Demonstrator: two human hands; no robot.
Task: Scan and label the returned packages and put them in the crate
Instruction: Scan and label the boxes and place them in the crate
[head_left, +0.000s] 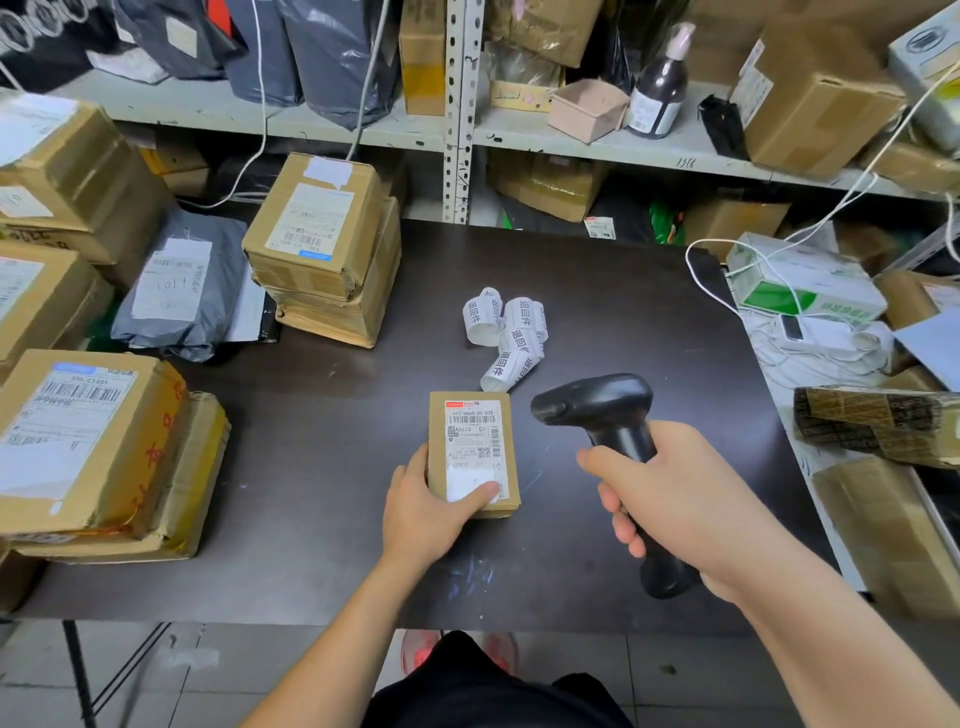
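Though small, a white-labelled brown package

**Parcel depot: returns sorting station**

The site read as a courier storeroom, not a home or office. Slotted steel shelving ran along the back, crammed with taped shelf cartons and dark poly bags. Stacked cartons crowded the left of the dark surface, the top ones bearing printed shipping labels with barcodes. A grey mailer, also labelled, lay wedged between the stacks. A curled strip of printed stickers lay mid-surface. The right hand gripped a black barcode scanner, and the left hand held a small labelled parcel. A tiled floor showed below.
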